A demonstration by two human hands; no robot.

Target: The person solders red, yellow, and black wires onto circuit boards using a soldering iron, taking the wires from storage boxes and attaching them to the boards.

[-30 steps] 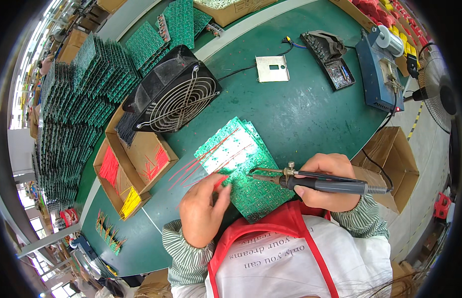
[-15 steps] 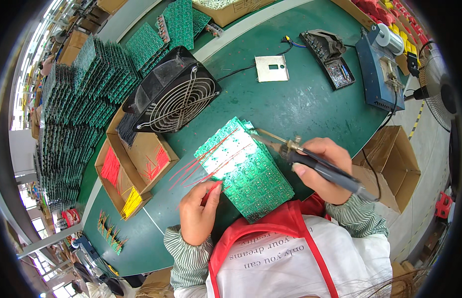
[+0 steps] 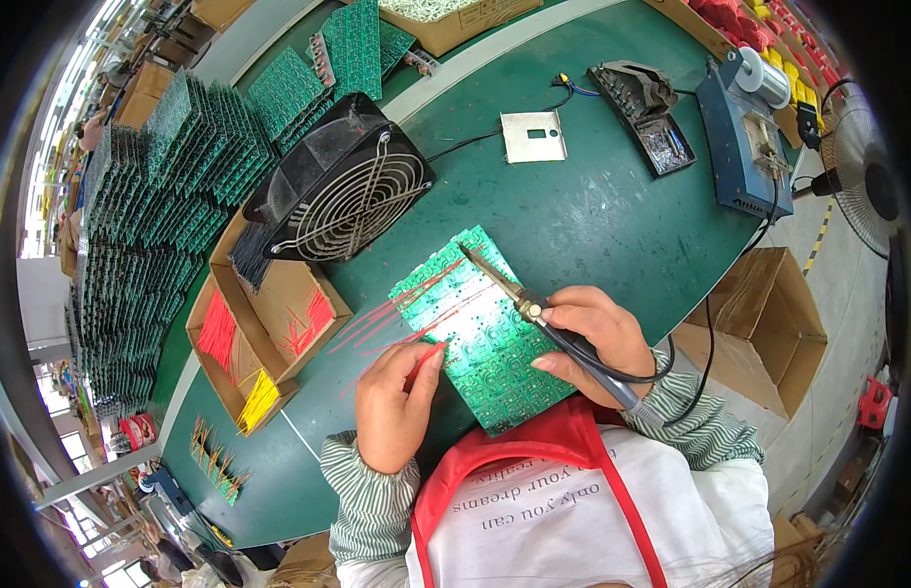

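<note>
Green rectangular circuit-board panel (image 3: 519,387), lying on the glossy green tabletop (image 3: 622,196); presumably light, stiff, brittle, best lifted by edges; left hand (image 3: 390,400) pinching thin red wires (image 3: 427,360), likely limp; right hand (image 3: 604,333) gripping dark-handled metal soldering iron (image 3: 504,282), safest held well back; hands apart.

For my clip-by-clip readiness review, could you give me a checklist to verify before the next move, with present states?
1. Right hand gripping the soldering iron: ok.
2. Left hand holding red wire: ok, pinched between thumb and fingers.
3. Left hand clear of the soldering iron's tip: ok, well apart.
4. Red wires gathered together: not ok, they fan out past the circuit board.
5. Tip touching the circuit board: cannot tell.
6. Fan running: cannot tell.
</note>
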